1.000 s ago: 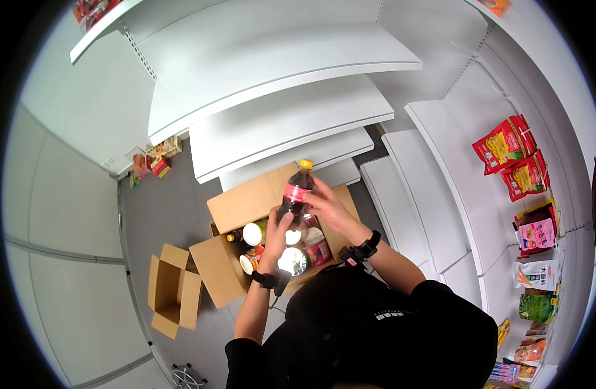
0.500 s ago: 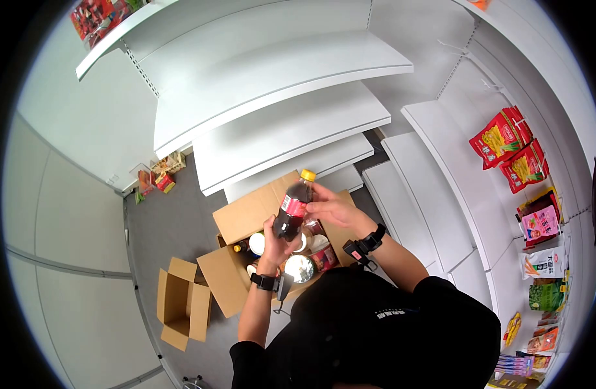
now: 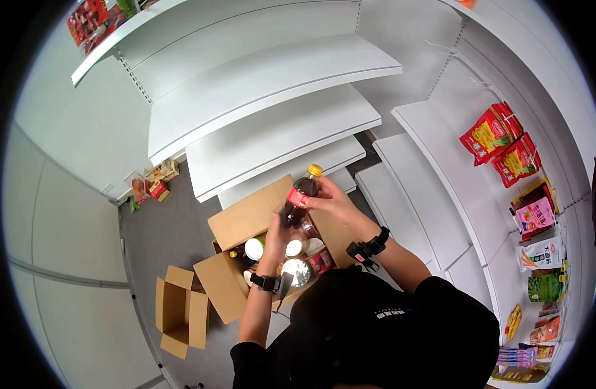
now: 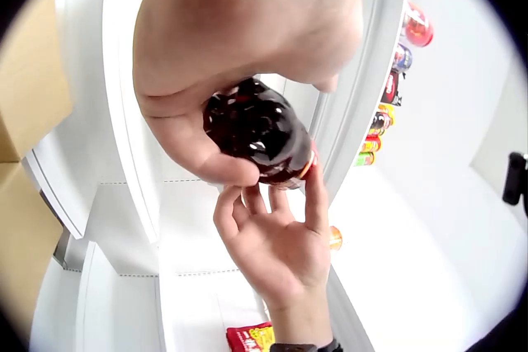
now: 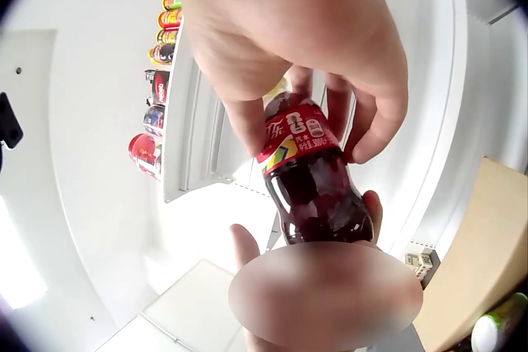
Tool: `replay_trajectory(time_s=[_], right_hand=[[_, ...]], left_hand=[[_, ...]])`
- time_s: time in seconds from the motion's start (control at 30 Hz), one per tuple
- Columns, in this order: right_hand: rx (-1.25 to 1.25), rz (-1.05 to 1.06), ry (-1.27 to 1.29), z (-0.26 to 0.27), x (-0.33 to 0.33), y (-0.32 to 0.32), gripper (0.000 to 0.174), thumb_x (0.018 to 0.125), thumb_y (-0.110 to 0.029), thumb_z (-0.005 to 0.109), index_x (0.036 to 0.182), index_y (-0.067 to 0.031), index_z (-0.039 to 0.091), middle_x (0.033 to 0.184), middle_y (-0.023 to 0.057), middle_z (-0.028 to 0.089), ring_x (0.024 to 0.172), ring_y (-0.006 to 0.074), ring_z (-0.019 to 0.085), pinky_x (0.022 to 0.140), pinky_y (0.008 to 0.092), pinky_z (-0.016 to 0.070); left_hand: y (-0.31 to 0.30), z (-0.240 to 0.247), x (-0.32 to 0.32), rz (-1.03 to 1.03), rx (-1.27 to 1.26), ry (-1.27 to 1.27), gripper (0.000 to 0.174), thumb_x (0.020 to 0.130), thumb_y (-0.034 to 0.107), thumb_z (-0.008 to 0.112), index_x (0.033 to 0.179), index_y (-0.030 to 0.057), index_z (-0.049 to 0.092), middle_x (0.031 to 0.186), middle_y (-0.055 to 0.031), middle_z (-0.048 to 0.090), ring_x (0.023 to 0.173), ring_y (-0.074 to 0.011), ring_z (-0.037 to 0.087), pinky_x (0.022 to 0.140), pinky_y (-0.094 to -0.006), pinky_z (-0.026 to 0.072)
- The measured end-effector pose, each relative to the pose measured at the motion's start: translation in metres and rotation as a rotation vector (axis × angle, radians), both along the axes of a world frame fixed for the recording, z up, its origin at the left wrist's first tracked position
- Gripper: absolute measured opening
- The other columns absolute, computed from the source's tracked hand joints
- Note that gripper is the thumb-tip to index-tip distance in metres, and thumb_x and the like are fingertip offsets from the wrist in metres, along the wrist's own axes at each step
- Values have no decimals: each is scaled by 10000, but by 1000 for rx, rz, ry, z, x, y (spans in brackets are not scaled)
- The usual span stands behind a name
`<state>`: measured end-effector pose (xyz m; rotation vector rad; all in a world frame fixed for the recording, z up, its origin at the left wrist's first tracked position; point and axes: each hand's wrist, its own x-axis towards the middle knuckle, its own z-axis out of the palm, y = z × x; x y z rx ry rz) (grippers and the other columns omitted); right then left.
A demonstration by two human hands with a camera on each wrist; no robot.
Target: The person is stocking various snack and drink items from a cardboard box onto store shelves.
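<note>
Both hands hold a bottle of dark cola (image 3: 304, 194) with a yellow cap and a red label, tilted over an open carton. My left hand (image 3: 276, 238) grips it around the base, and the thumb curls across the dark bottom (image 4: 260, 133) in the left wrist view. Higher up, at the label, my right hand (image 3: 337, 204) holds it between thumb and fingers. The right wrist view shows the red label (image 5: 301, 133) facing the camera. Under the hands, the cardboard box (image 3: 221, 275) contains several packed goods, among them a silver-lidded container (image 3: 297, 273).
White shelves (image 3: 278, 133) rise in front, their edges close beyond the box flaps. A smaller open carton (image 3: 197, 318) stands on the floor to the left. Red snack bags (image 3: 489, 135) and other packets hang along the right wall. Several packages (image 3: 159, 189) lie by the left wall.
The bottle has turned in the hands, its label shifting round, and its cap now leans further right. Both hands stay on it. The head view has shifted slightly.
</note>
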<state>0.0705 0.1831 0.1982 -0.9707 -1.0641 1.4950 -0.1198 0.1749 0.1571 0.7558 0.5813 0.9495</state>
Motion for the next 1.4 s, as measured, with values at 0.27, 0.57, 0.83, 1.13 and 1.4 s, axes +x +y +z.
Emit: replay_trajectory(time_s=[0.27, 0.57, 0.83, 1.13, 1.4], right_hand=[[48, -119, -84, -14, 7, -4, 630, 849, -127, 685, 1375, -7, 361, 1235, 108, 543, 1065, 170, 566, 899, 317, 470], [74, -149, -115, 7, 23, -11, 716, 842, -89, 683, 1426, -25, 272, 1199, 132, 557, 1071, 181, 574, 901, 325, 475], [177, -260, -121, 14, 50, -10, 670, 853, -31, 647, 1408, -36, 271, 1235, 117, 545, 1128, 188, 541, 946, 347, 447], [346, -412, -223, 74, 125, -4, 680, 838, -27, 660, 1398, -38, 274, 1168, 117, 554, 1066, 187, 566, 902, 348, 480], [527, -568, -481, 170, 197, 0, 698, 817, -63, 705, 1389, -45, 306, 1196, 118, 535, 1051, 180, 557, 866, 329, 496]], left_hand=[[7, -32, 6, -45, 25, 161, 521, 912, 235, 590, 1347, 65, 360, 1109, -92, 525, 844, -155, 572, 717, -278, 513], [14, -17, 31, -190, 28, -28, 432, 954, 336, 493, 1272, 57, 406, 1004, -92, 574, 758, -132, 550, 670, -269, 453], [25, -16, 51, -201, 144, 119, 516, 974, 313, 486, 1394, 64, 319, 1109, -96, 567, 854, -139, 580, 781, -279, 471], [38, -25, 64, -64, 149, 165, 524, 957, 286, 532, 1388, 47, 357, 1206, -112, 563, 827, -111, 571, 751, -250, 461], [45, -26, 71, -33, 153, 193, 457, 950, 287, 551, 1341, 87, 424, 1154, -58, 588, 745, -68, 552, 590, -190, 406]])
